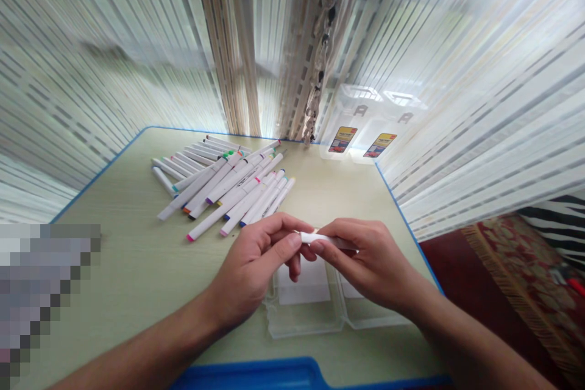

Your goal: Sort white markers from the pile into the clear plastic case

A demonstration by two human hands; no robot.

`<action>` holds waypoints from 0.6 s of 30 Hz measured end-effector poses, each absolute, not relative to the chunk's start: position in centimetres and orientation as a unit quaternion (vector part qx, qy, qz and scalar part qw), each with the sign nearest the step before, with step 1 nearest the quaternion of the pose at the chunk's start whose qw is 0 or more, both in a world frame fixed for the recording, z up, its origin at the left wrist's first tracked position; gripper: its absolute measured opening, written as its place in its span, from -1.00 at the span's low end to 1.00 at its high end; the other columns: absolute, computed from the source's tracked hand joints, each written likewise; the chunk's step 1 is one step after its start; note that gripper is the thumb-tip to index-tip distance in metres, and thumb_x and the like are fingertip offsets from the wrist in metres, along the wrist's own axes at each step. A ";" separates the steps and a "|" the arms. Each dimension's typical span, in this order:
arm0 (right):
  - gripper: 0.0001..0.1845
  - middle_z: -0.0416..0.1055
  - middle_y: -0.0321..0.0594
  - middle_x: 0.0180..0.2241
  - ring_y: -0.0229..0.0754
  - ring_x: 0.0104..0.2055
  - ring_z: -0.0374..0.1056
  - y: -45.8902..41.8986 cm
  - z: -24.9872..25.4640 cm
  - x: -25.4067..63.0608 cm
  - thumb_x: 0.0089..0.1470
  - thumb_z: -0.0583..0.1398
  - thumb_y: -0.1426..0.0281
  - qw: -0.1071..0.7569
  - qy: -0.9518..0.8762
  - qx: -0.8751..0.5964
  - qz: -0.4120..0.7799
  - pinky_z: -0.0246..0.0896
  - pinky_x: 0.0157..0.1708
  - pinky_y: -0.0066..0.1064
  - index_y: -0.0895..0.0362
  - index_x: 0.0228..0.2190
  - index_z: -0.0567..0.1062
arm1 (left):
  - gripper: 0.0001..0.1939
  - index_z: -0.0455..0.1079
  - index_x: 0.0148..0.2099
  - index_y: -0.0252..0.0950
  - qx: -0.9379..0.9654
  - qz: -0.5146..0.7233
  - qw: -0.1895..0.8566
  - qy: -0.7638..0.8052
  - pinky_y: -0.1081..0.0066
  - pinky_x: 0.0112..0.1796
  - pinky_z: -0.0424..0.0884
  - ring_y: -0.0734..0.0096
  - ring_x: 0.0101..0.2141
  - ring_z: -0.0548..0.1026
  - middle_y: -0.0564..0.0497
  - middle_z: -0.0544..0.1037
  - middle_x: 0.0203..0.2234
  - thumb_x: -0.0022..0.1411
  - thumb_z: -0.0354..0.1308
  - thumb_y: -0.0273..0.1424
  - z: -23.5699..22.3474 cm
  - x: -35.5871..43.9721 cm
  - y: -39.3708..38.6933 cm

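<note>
A slim white marker pen (315,237) is held nearly level between two bare hands, above the near part of a pale green tabletop with a blue rim (137,292).

From the left, a white curtain of thin strings (68,85) hangs behind the table's edge, and a pixelated patch hides the near left corner. On the tabletop, left of centre, lies a loose pile of white marker pens with coloured ends (233,180), many overlapping and pointing roughly the same way; pink, purple, blue, green and orange show at their tips. Behind the pile stand brown curtain strings (242,42), then a hanging strand of clear and dark beads (324,42).

Nearer, the left hand (258,256) pinches the left end of the held pen between thumb and fingers, its lower fingers curled beneath. Under the hands lies an open, clear plastic case with two shallow halves (304,320), a pale sheet showing in each.

The right hand (370,253) grips the pen's right part, thumb against index finger. Beyond it, two clear plastic boxes with handles and yellow-and-blue labels (345,128) stand upright side by side at the table's far right corner. Farthest right, on the dark red floor (452,262), are a fringed, patterned rug (516,268) and black-and-white striped fabric (557,225).
</note>
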State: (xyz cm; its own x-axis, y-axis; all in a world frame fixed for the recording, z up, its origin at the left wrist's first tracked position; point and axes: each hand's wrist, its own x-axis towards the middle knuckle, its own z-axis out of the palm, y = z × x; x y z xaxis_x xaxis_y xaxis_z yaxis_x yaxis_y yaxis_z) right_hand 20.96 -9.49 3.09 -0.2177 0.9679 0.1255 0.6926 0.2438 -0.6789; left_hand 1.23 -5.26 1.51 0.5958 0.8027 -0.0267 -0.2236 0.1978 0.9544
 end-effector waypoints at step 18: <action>-0.39 0.00 -0.45 -0.70 -0.42 -0.61 -0.07 -9.4 3.4 21.1 0.12 0.29 0.05 0.291 -0.746 -0.555 0.224 -0.21 -0.60 -0.47 0.18 -0.72 0.26 | -0.74 0.53 0.03 -0.30 0.699 0.339 0.574 0.259 0.48 -0.36 0.42 0.49 -0.40 0.49 -0.01 0.58 -0.32 0.33 0.16 -0.50 2.1 0.7 -6.0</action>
State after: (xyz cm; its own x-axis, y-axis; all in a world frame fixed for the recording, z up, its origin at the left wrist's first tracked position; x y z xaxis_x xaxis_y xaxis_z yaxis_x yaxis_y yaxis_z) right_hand 21.13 -9.40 3.45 -0.2149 0.9590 0.1849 0.6984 0.2833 -0.6573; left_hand 0.68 -6.00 2.09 0.6361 0.7510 0.1772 -0.0275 -0.2074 0.9779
